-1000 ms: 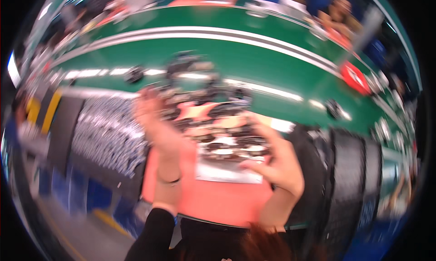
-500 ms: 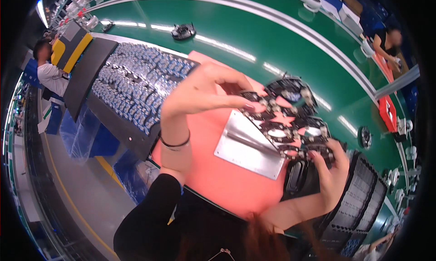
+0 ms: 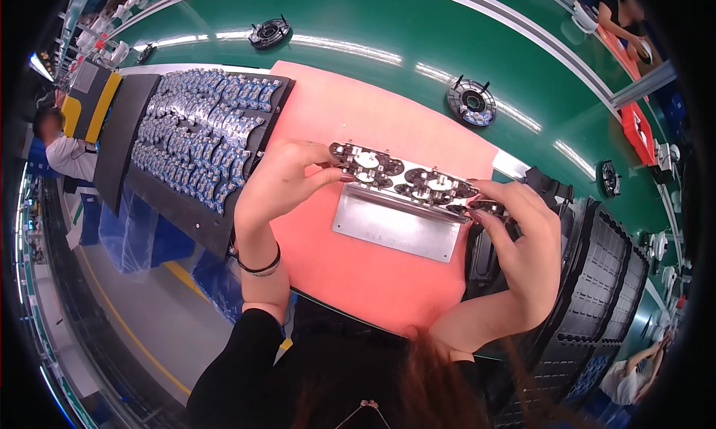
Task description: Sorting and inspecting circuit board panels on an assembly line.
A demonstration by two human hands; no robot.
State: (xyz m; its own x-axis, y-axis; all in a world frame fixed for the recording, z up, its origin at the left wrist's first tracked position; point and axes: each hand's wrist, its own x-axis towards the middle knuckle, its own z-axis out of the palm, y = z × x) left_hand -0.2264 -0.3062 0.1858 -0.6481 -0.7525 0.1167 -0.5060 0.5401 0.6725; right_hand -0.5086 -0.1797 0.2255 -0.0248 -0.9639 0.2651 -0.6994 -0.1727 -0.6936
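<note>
A black circuit-board panel (image 3: 384,168) with rounded cutouts spans the space between my two hands. My left hand (image 3: 280,179) pinches its left end between thumb and fingers. At the other end, my right hand (image 3: 526,231) grips it the same way. The panel lies over the upper edge of a silver metal fixture (image 3: 388,224); whether it is seated there I cannot tell. Beneath the fixture is a coral-pink mat (image 3: 350,276). A black part (image 3: 481,257) stands just beside the fixture, partly covered by my right hand.
Left of the mat, a dark tray (image 3: 212,227) carries many small blue boards (image 3: 198,130). Round black housings (image 3: 471,104) sit on the green conveyor surface (image 3: 358,19). Ribbed black trays (image 3: 597,302) are at right. A co-worker (image 3: 71,153) is at far left.
The panel has come down and left, from a tilted, raised pose to lying along the metal fixture. Both hands moved with it and kept hold. The view has shifted slightly.
</note>
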